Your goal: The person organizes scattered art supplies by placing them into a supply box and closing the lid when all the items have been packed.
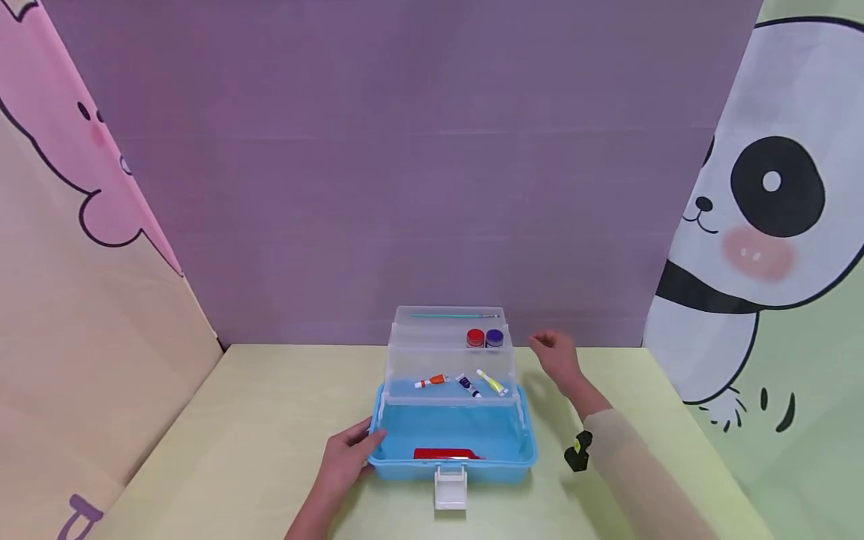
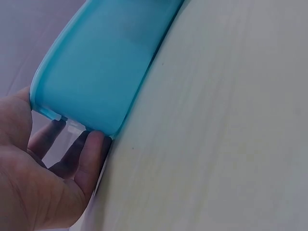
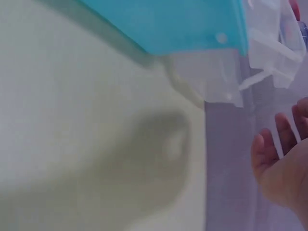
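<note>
A blue plastic storage box (image 1: 452,471) stands unfolded on the table, its clear trays (image 1: 398,360) raised behind the base. With the thumb over the rim and fingers outside, my left hand (image 1: 344,457) grips the box's left side; the left wrist view shows fingers against the blue wall (image 2: 101,72). My right hand (image 1: 556,356) hovers right of the trays, fingers loosely bent and holding nothing. A red object (image 1: 445,454) lies in the base. Orange (image 1: 430,381), dark blue (image 1: 468,385) and yellow (image 1: 492,382) paint tubes lie in the lower tray.
Higher up sit a red-lidded jar (image 1: 475,337), a purple-lidded jar (image 1: 495,337) and a thin green paintbrush (image 1: 448,316). A white latch (image 1: 450,489) hangs off the box's front. The pale table (image 1: 290,405) meets a purple backdrop (image 1: 418,165) behind, with printed side panels.
</note>
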`<state>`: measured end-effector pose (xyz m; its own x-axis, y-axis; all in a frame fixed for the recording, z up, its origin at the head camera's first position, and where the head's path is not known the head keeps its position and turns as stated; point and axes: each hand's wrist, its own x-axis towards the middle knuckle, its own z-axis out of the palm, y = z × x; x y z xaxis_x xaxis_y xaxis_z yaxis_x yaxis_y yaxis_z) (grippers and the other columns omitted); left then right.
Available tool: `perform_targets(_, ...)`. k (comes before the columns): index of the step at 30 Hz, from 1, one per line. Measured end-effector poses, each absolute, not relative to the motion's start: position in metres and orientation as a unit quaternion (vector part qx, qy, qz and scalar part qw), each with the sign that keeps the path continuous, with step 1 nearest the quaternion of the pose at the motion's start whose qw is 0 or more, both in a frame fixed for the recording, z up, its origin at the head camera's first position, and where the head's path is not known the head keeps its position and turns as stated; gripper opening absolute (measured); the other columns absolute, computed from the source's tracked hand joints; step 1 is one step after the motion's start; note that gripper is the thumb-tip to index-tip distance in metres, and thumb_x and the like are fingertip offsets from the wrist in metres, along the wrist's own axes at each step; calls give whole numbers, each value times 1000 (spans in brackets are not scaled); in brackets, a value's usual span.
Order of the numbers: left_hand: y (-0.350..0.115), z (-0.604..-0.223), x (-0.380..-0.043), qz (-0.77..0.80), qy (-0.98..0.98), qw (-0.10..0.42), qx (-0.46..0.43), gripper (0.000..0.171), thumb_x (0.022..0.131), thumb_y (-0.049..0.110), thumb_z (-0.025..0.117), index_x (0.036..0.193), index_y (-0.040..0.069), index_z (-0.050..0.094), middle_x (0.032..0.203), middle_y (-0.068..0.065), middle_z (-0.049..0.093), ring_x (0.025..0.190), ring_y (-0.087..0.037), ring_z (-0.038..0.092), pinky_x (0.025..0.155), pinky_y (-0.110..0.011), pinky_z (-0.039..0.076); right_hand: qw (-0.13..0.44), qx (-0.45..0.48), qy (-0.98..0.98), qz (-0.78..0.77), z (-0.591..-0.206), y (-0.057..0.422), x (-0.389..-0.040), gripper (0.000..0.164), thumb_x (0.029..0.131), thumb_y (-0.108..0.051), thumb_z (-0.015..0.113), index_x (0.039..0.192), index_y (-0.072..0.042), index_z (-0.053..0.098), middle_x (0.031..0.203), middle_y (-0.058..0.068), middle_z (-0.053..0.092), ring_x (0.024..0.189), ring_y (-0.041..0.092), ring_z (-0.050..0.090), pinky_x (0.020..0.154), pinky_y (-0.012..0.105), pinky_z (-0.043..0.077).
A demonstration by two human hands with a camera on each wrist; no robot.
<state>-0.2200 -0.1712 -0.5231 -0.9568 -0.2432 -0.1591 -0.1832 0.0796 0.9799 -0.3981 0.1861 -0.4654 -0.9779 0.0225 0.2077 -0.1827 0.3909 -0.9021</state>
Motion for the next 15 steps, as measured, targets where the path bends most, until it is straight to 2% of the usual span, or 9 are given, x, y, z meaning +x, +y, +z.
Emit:
perform_targets(4, -174, -522, -221, -659, -738, 14, 146, 61, 88, 33, 74, 136, 2, 55, 123, -24, 59, 95, -28, 66, 71, -43, 57, 40, -2, -790, 612, -478, 185, -395, 26, 97, -15, 59, 111, 6, 62, 110, 23, 62, 103, 38, 57, 82, 39, 54)
perform_targets(8, -179, -519, -222, -655, -745, -4, 125, 65, 88, 33, 73, 139, 0, 50, 119, -22, 58, 93, -28, 65, 72, -44, 57, 5, -37, -747, 664, -483, 187, -391, 30, 99, -16, 56, 119, 6, 58, 126, 27, 56, 116, 42, 54, 93, 45, 49)
perform_targets(15, -194, -513, -225, -658, -748, -57, 69, 65, 92, 31, 69, 142, -3, 43, 116, -20, 58, 89, -30, 66, 74, -47, 57, -45, -31, -700, 712, -482, 191, -381, 37, 102, -15, 49, 131, 9, 48, 135, 28, 50, 123, 44, 48, 100, 48, 43)
